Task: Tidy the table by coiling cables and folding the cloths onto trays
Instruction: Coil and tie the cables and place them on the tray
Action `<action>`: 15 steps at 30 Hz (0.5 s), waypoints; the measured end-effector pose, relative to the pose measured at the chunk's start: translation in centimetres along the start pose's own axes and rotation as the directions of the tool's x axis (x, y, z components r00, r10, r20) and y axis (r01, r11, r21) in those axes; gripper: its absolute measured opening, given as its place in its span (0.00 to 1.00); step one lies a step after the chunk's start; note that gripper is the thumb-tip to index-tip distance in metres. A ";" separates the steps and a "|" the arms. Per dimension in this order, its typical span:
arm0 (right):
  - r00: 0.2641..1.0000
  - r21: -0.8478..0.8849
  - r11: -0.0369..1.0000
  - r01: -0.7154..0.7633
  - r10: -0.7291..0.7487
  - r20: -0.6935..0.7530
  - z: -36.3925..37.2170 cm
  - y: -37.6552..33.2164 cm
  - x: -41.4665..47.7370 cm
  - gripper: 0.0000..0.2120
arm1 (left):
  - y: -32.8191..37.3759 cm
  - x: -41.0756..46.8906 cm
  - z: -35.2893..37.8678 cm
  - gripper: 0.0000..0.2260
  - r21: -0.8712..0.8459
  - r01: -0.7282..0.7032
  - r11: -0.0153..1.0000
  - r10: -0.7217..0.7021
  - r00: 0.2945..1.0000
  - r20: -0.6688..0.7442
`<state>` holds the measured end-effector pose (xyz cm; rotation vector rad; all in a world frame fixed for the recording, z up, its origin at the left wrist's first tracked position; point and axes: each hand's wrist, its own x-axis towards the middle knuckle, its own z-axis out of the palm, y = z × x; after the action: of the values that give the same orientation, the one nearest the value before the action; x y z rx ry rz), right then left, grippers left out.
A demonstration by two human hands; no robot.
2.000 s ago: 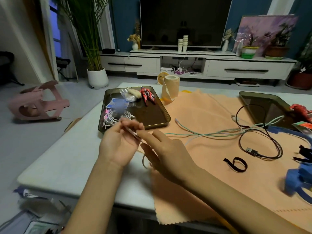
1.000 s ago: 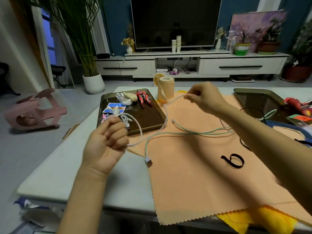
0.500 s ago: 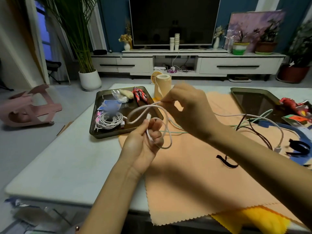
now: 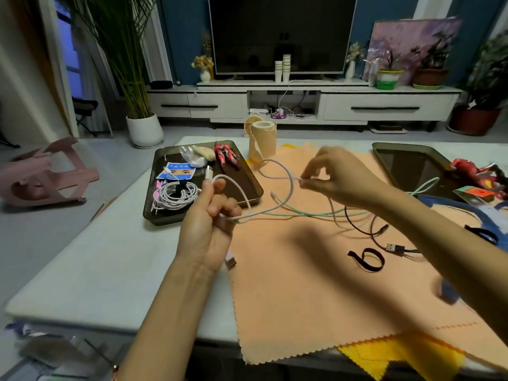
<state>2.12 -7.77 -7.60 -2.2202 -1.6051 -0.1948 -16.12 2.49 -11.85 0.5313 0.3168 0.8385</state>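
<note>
I'm looking into a dim room lit from above, warm on the orange cloth [image 4: 302, 284] and grey on the counter [image 4: 82, 270]. The left hand [image 4: 209, 224] and right hand [image 4: 338, 180] throw a broad, soft-edged shadow on the cloth just beneath them. Cool blue light shows at the window [image 4: 68, 50], far left. The television [image 4: 280, 34] is dark with faint reflections. The white cable [image 4: 275, 160] reads fairly sharp between the hands. The right forearm [image 4: 439, 243] and a blue smear [image 4: 449, 294] beside it are blurred. Straight lines bow toward the edges, and the bottom-left corner is soft.
</note>
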 end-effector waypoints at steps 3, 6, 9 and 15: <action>0.953 0.059 0.993 -0.100 0.078 0.294 -0.4 -0.5 -0.6 0.19 | 0.5 0.1 -0.2 0.15 0.026 -0.046 0.999 0.045 0.998 0.048; 0.998 0.500 0.866 0.009 0.025 -0.062 -1.5 -3.9 -1.2 0.27 | 0.2 0.3 -0.3 0.15 0.121 -0.095 0.988 0.088 0.994 0.063; 0.981 0.639 0.746 0.187 -0.172 -0.086 -0.4 -8.0 -2.6 0.14 | 0.0 0.3 -0.2 0.15 0.154 -0.113 0.982 0.102 0.992 0.073; 0.970 0.670 0.737 -0.090 -0.087 0.226 5.1 -9.9 -4.5 0.22 | 0.5 0.3 -0.9 0.15 -0.024 -0.026 0.999 0.029 0.993 0.112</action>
<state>-9.22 -7.10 -11.47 -1.6960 -1.4622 0.6088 -16.67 3.27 -12.26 0.5605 0.1974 0.8346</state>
